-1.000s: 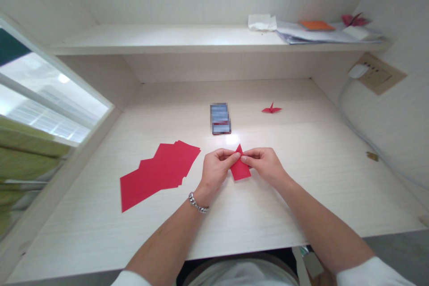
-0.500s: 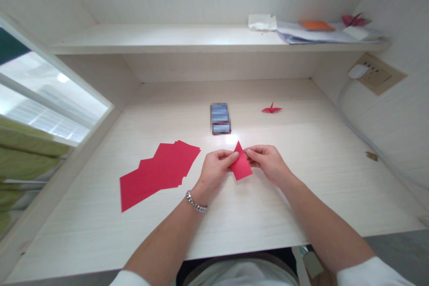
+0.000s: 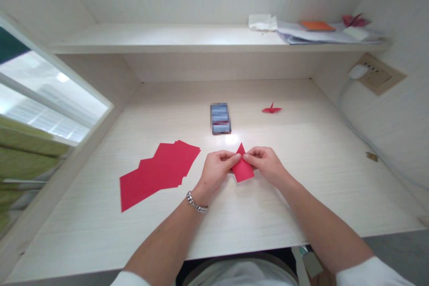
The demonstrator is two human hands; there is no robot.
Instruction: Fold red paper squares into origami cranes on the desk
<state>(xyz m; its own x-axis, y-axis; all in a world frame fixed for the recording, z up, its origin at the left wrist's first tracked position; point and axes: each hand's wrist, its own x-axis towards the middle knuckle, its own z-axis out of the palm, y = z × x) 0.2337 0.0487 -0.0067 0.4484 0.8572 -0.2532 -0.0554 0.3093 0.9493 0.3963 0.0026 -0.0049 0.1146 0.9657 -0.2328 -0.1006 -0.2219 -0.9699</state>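
A small folded red paper (image 3: pixel 243 170) lies at the middle of the pale wooden desk (image 3: pixel 234 214), its point facing away from me. My left hand (image 3: pixel 217 170), with a silver bracelet on the wrist, pinches the paper's left edge. My right hand (image 3: pixel 266 164) pinches its right edge, thumb and forefinger meeting near the upper point. Both hands are closed on the paper and rest on the desk.
A fanned stack of red sheets (image 3: pixel 159 172) lies to the left. A phone (image 3: pixel 220 118) sits behind the hands and a finished red paper crane (image 3: pixel 271 109) further right. The shelf (image 3: pixel 167 38) above holds papers (image 3: pixel 311 31). A wall socket (image 3: pixel 375 73) and cable are at right.
The fingertips of both hands have come back together at the paper's upper part, and the paper has shifted slightly and tilted a little. The arms have hardly moved.
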